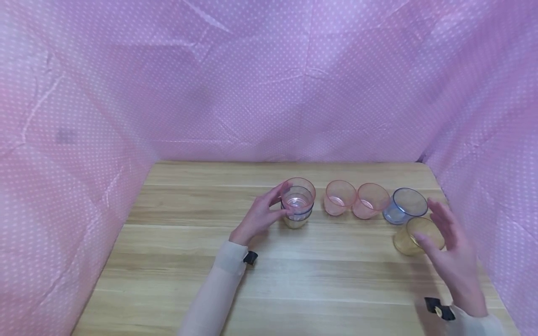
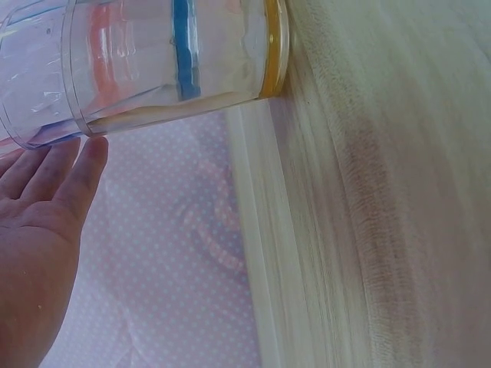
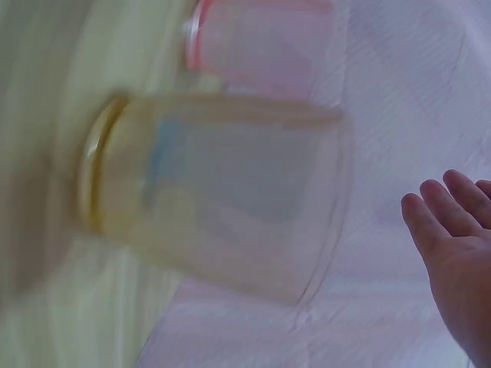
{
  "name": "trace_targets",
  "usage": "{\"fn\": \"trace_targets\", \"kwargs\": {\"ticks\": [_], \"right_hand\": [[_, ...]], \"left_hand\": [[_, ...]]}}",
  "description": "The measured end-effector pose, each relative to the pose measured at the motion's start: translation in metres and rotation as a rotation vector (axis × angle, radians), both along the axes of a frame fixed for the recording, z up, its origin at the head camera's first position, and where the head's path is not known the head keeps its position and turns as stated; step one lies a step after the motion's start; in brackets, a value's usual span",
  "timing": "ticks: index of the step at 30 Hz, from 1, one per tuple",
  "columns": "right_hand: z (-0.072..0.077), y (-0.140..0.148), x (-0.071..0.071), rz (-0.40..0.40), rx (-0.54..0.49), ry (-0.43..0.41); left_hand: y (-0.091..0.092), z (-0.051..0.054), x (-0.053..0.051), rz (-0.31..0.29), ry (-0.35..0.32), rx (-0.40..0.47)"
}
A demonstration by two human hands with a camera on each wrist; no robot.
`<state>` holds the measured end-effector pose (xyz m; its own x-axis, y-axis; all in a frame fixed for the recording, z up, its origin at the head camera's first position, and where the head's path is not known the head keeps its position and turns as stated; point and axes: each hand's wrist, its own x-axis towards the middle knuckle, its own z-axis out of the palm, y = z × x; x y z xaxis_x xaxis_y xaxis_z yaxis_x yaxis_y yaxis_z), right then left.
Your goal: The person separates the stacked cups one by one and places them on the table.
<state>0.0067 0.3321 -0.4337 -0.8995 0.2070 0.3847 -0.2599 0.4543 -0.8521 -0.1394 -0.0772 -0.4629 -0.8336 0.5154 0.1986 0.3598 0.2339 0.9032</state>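
My left hand (image 1: 261, 215) is at a stack of clear plastic cups (image 1: 297, 201), thumb on the near side and fingers on the far side near the top. The stack has a pink-rimmed cup uppermost, blue in the middle and yellow at the bottom. In the left wrist view, fingertips touch the stacked cups (image 2: 146, 61), whose yellow base meets the table. Over on the right, my right hand (image 1: 456, 254) is spread beside an upright yellow cup (image 1: 405, 240). The right wrist view shows a gap between those fingers and the yellow cup (image 3: 222, 192), which is blurred.
Two pink cups (image 1: 335, 207) (image 1: 365, 210) stand side by side right of the stack. A blue cup (image 1: 395, 213) stands just behind the yellow one. The wooden table (image 1: 189, 205) ends at a pink dotted cloth (image 1: 252, 93) on the back and both sides.
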Motion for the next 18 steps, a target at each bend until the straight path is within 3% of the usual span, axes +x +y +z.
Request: {"fn": "trace_targets", "kwargs": {"ticks": [5,8,18], "right_hand": [[0.000,-0.015,-0.014,0.157,-0.135,0.171],[0.000,-0.027,-0.023,0.223,-0.154,0.219],[-0.002,-0.069,-0.042,0.279,0.021,0.128]], "left_hand": [[0.000,0.001,0.001,0.002,-0.015,0.005],[0.000,0.001,0.002,0.001,-0.024,0.008],[0.000,0.003,0.003,0.003,-0.035,0.008]]}}
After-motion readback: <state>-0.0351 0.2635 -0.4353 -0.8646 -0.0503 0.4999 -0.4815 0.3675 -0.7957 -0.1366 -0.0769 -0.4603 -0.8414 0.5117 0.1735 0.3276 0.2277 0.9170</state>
